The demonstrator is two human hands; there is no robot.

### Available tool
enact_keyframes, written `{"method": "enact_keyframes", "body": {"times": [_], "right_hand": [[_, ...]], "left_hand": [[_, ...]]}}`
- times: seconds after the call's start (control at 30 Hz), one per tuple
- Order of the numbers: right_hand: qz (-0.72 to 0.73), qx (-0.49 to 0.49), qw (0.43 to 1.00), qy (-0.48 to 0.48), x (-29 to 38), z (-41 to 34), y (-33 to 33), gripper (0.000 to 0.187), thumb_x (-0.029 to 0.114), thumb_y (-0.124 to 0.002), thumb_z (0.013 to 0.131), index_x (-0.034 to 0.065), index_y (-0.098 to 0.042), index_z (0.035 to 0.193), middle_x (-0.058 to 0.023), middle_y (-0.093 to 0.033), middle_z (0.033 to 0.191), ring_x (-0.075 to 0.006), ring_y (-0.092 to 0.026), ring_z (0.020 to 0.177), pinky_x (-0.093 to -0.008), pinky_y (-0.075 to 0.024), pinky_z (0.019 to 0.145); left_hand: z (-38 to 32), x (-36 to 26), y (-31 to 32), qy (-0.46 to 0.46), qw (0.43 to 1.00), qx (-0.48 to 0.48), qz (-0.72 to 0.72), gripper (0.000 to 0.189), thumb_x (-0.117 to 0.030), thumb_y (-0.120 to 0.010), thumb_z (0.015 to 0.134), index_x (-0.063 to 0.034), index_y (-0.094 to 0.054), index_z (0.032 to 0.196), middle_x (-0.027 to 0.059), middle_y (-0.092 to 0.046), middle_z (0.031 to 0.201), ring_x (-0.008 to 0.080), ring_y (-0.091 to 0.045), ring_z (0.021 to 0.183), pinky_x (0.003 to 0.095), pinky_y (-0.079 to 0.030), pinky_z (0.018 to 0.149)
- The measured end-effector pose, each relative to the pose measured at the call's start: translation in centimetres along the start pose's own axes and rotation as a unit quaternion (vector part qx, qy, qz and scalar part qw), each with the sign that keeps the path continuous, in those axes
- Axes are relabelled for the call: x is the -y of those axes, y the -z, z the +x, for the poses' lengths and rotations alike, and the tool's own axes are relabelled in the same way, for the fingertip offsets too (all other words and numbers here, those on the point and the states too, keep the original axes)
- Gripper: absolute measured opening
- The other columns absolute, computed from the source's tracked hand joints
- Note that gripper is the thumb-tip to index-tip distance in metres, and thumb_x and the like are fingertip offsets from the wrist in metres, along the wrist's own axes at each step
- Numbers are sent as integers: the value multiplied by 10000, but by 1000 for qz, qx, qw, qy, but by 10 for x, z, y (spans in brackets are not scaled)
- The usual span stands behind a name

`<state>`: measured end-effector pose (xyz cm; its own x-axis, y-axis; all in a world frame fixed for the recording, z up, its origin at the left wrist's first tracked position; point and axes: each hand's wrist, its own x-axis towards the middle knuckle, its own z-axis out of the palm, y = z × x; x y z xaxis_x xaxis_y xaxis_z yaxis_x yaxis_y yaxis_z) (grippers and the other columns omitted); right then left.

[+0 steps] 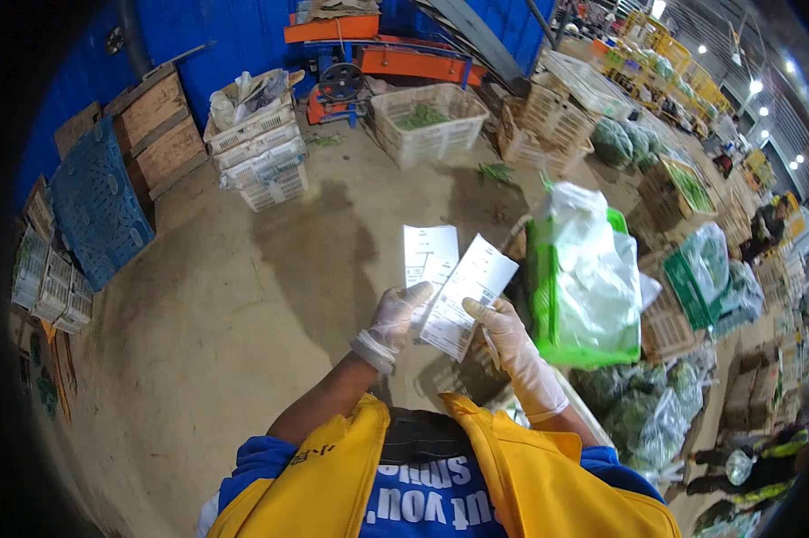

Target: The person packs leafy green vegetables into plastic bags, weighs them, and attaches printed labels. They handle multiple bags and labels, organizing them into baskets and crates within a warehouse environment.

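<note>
My left hand [396,317], in a thin whitish glove, grips printed paper slips [430,243] between thumb and fingers. In my gloved right hand [508,334] is another printed slip [470,290], tilted and overlapping the left ones. Both hands are held in front of my chest, above the concrete floor. Just right of my right hand stands a bright green plastic crate [544,289] with white plastic bags [596,282] bulging over it. The fingers behind the papers are partly hidden.
Stacked white crates [263,151] and a crate of leafy greens [421,144] stand ahead by an orange machine [404,64]. At left leans a blue plastic pallet [98,202]. Bagged vegetables [660,403] lie at right, with a person [771,225] farther off.
</note>
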<state>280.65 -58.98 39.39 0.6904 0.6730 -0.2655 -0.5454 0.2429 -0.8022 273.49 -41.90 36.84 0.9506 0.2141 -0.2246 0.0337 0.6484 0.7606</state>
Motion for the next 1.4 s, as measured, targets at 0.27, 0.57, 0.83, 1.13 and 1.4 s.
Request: {"method": "enact_keyframes", "body": {"times": [0.27, 0.57, 0.83, 1.13, 1.4], "right_hand": [[-95, -134, 986, -39, 85, 201, 23, 257, 129, -666, 805, -14, -608, 1010, -104, -640, 943, -148, -606, 820, -263, -472, 725], [29, -256, 957, 131, 184, 328, 117, 372, 140, -691, 786, -65, -554, 1064, -116, -626, 991, -159, -591, 863, -269, -457, 793], [-16, -278, 942, 188, 308, 459, 226, 324, 133, -717, 766, -42, -590, 1006, -91, -645, 924, -129, -597, 794, -240, -481, 707], [25, -358, 903, 238, 410, 553, 336, 313, 130, -733, 747, -28, -610, 987, -82, -648, 876, -122, -590, 744, -221, -467, 666], [102, -497, 812, 288, 490, 584, 424, 333, 94, -713, 753, -50, -577, 1022, -116, -632, 955, -155, -604, 834, -253, -478, 759]], "left_hand": [[235, -87, 18, 2, 999, 36, 17, 294, -196, -583, 871, 33, -577, 1055, 76, -627, 939, 130, -606, 780, 246, -494, 705], [486, -104, -61, 85, 986, 128, 63, 261, -192, -630, 843, -10, -594, 1026, 41, -638, 899, 108, -613, 745, 243, -506, 652], [678, -110, -148, 85, 974, 190, 93, 228, -190, -613, 854, -22, -607, 1007, 33, -638, 894, 99, -609, 762, 231, -501, 669], [871, -71, -250, 167, 946, 258, 102, 195, -148, -643, 825, -22, -622, 974, 35, -646, 881, 98, -608, 739, 225, -495, 651], [1003, -23, -386, 308, 824, 455, 140, 218, -155, -673, 802, -32, -634, 978, 45, -657, 896, 101, -611, 764, 222, -486, 690]]}}
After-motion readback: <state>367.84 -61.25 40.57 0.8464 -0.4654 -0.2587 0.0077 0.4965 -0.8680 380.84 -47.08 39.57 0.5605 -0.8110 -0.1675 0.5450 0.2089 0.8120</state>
